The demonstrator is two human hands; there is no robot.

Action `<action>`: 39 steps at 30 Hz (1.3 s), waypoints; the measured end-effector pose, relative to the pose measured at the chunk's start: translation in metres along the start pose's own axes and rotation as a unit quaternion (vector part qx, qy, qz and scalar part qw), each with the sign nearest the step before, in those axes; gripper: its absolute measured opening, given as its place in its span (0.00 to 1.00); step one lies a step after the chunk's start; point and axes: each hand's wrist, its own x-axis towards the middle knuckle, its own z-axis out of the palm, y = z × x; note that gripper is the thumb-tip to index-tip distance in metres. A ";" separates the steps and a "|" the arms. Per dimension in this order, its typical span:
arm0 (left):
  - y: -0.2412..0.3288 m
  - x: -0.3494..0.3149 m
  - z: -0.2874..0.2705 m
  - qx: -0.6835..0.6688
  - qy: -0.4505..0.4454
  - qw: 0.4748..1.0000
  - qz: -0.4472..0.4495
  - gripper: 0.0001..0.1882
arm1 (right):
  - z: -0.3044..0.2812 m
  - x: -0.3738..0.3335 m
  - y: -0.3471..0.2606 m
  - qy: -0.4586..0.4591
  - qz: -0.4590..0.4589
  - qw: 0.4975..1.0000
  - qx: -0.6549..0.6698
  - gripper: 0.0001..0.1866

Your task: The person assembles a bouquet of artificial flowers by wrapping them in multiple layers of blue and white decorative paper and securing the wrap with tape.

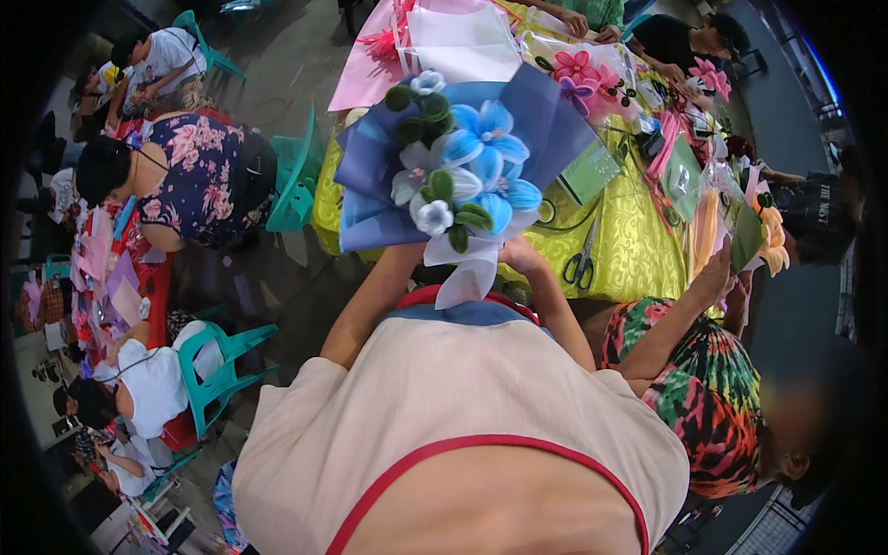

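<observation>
Bouquet [464, 180] in grasp of right hand [524, 255] (left hand behind it, grip unclear), scissors [582, 258] on tablecloth [638, 257] nearby.

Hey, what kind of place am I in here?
Probably a group flower-craft workshop: you're holding a wrapped blue bouquet, scissors lie on the yellow tablecloth, and several people are gathered at a red-covered table to the left.

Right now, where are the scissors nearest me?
In the head view, the scissors lie right of the blue bouquet, on the yellow tablecloth near the table's closest edge.
</observation>
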 end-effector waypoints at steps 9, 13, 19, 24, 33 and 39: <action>0.011 -0.011 -0.008 -0.073 0.003 0.997 -0.026 0.14 | 0.021 -0.002 -0.003 -0.060 -0.006 0.998 0.004 0.37; 0.013 -0.016 -0.009 -0.092 -0.001 0.995 -0.038 0.14 | 0.031 0.001 -0.002 -0.082 0.007 0.996 -0.028 0.34; 0.017 -0.021 -0.014 -0.100 0.004 0.994 -0.039 0.14 | 0.053 0.002 -0.013 -0.083 -0.014 0.989 -0.121 0.32; 0.019 -0.032 -0.026 -0.123 0.007 0.991 -0.053 0.14 | 0.010 0.002 -0.066 -0.107 0.131 0.923 -0.345 0.27; 0.017 -0.044 -0.036 -0.175 -0.051 0.981 -0.070 0.14 | -0.021 0.030 -0.203 0.067 -0.244 0.921 -0.296 0.15; 0.018 -0.036 -0.034 -0.108 -0.059 0.991 -0.042 0.14 | -0.002 0.072 -0.205 -0.145 -0.125 0.910 -0.369 0.15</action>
